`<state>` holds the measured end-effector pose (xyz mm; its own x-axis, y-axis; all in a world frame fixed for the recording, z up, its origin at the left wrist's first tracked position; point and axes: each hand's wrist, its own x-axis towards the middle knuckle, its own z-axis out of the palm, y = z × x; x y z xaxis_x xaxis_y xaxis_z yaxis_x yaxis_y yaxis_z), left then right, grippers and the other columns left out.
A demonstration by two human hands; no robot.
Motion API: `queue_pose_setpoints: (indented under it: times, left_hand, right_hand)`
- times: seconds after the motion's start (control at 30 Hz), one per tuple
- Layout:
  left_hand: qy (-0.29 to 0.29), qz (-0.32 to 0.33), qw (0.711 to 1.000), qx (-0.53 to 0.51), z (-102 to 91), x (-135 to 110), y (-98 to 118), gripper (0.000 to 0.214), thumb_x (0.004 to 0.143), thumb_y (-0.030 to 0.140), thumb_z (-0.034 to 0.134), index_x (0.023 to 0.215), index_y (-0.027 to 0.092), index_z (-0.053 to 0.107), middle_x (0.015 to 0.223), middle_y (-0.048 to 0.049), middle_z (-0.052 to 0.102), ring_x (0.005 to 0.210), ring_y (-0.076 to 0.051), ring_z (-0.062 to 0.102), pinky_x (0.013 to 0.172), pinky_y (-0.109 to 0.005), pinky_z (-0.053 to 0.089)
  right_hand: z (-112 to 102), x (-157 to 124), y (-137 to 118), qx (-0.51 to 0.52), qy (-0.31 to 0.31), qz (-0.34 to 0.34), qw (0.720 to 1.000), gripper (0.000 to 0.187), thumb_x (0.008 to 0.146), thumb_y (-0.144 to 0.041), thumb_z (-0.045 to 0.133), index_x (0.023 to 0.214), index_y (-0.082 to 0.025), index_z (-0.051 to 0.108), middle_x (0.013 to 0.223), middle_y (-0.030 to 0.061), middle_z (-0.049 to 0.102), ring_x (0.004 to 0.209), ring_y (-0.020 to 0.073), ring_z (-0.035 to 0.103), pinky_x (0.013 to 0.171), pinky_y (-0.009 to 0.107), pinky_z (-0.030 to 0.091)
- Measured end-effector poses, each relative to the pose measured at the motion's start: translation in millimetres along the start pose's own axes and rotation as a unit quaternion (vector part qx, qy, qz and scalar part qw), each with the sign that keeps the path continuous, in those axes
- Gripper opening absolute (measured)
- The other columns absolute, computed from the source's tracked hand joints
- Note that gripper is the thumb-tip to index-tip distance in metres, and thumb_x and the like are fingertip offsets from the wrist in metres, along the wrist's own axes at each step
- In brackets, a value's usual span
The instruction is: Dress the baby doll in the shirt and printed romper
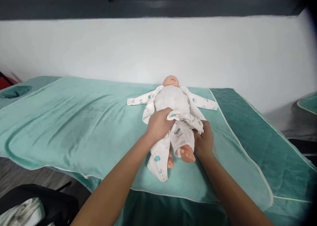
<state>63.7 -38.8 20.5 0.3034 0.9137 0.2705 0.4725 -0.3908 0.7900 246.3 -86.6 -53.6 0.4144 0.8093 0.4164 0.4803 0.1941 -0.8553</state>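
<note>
Behind everything we have a white wall [99,48], with a dark beam [173,3] running along the top. Against the wall stands our bed [262,146] in dark green, and across most of it lies a lighter green blanket [81,120], wrinkled on the left and edged in pale piping. On the floor at lower left we see a black bag [59,203] with pale cloth [22,212] on it.

Our doll [170,99] lies on its back on the blanket, right of the middle, head near the wall and feet towards us. A white printed jacket [149,109] hangs open at its front, both sleeves spread wide. Matching pants [178,135] lie over its legs, the waist bunched below the belly.

Our left hand [159,125] has its fingers clamped on one side of that waist; our right hand [204,140] has its fingers closed on the other side, partly hidden by the cloth. One foot [187,153] pokes out of the right-hand pant leg; the other [170,161] shows beside the left-hand one, which lies flat.
</note>
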Motion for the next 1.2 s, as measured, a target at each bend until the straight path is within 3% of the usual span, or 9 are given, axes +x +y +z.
queue_pose_setpoints:
  times: [0.13,0.33,0.43,0.53,0.63,0.83,0.93,1.1,1.2]
  left_hand:
    - [-0.050,-0.038,0.987,-0.147,-5.1,2.0,-22.6,0.020,0.076,0.036,0.070,0.083,0.019,0.062,0.081,0.0020,0.059,0.077,-0.014,0.053,0.068,-0.024,0.037]
    - [-0.099,-0.090,0.901,-0.412,-11.0,-10.3,-56.9,0.028,0.070,0.034,0.079,0.087,0.017,0.064,0.083,0.0008,0.059,0.076,-0.013,0.055,0.069,-0.023,0.041]
    - [-0.095,-0.097,0.861,-0.490,-8.4,-14.0,-59.3,0.029,0.067,0.032,0.081,0.087,0.017,0.065,0.085,-0.0007,0.061,0.074,-0.013,0.058,0.067,-0.024,0.043]
    - [-0.098,-0.095,0.838,-0.528,-6.3,-15.4,-57.8,0.030,0.064,0.032,0.082,0.083,0.016,0.066,0.086,-0.0027,0.064,0.074,-0.015,0.059,0.066,-0.025,0.044]
    - [-0.089,-0.115,0.825,-0.546,-6.8,-16.8,-58.8,0.034,0.062,0.037,0.083,0.081,0.016,0.065,0.078,-0.0015,0.062,0.068,-0.014,0.057,0.061,-0.024,0.042]
    - [-0.160,-0.155,0.844,-0.488,-13.8,-21.5,-58.9,0.042,0.061,0.038,0.085,0.088,0.014,0.066,0.074,-0.0003,0.062,0.063,-0.011,0.054,0.059,-0.023,0.040]
    - [-0.180,-0.162,0.842,-0.482,-13.9,-22.6,-55.0,0.045,0.057,0.031,0.087,0.092,0.015,0.065,0.083,-0.0019,0.066,0.069,-0.014,0.058,0.063,-0.024,0.044]
    - [-0.028,-0.178,0.833,-0.523,-7.9,-18.6,-55.0,0.032,0.063,0.030,0.079,0.081,0.016,0.056,0.064,0.0044,0.054,0.053,-0.008,0.047,0.052,-0.020,0.036]
    - [0.039,-0.170,0.825,-0.538,-5.3,-15.3,-58.4,0.029,0.065,0.027,0.075,0.073,0.017,0.049,0.058,0.0068,0.044,0.050,-0.006,0.040,0.049,-0.019,0.032]
  right_hand:
    - [2.4,4.9,5.1,-0.020,-0.031,-0.016,0.999,0.013,0.080,-0.023,0.053,0.092,-0.022,0.055,0.084,0.0015,0.060,0.077,0.0205,0.055,0.069,0.034,0.042]
    - [-5.4,8.6,-16.4,0.002,-0.075,-0.145,0.987,0.032,0.082,-0.015,0.054,0.113,-0.023,0.057,0.115,0.0063,0.058,0.110,0.0228,0.054,0.092,0.038,0.043]
    - [-9.8,23.1,-51.5,-0.012,-0.235,-0.156,0.959,0.033,0.087,-0.022,0.057,0.119,-0.025,0.057,0.115,0.0054,0.061,0.104,0.0211,0.057,0.084,0.033,0.046]
    - [-1.8,45.3,-84.2,-0.065,-0.433,-0.110,0.892,0.021,0.085,-0.037,0.066,0.103,-0.026,0.064,0.084,-0.0013,0.064,0.072,0.0160,0.056,0.060,0.027,0.039]
    - [17.9,62.5,-94.4,-0.016,-0.506,-0.062,0.860,0.028,0.079,-0.047,0.072,0.075,-0.021,0.061,0.062,-0.0042,0.053,0.057,0.0115,0.043,0.051,0.025,0.028]
    - [41.8,68.0,-66.0,0.275,-0.460,0.182,0.824,0.029,0.076,-0.042,0.074,0.073,-0.019,0.056,0.064,-0.0029,0.051,0.058,0.0120,0.047,0.054,0.026,0.037]
    - [42.7,67.3,-58.9,0.334,-0.436,0.264,0.793,0.032,0.077,-0.042,0.072,0.072,-0.020,0.049,0.062,-0.0028,0.050,0.056,0.0127,0.048,0.053,0.027,0.040]
    - [43.5,65.3,-62.8,0.330,-0.442,0.231,0.801,0.030,0.079,-0.042,0.071,0.077,-0.020,0.051,0.068,-0.0036,0.052,0.059,0.0108,0.047,0.054,0.023,0.038]
    - [40.9,65.6,-67.8,0.259,-0.507,0.150,0.808,0.028,0.076,-0.040,0.076,0.086,-0.020,0.059,0.077,-0.0032,0.058,0.067,0.0114,0.051,0.058,0.023,0.039]
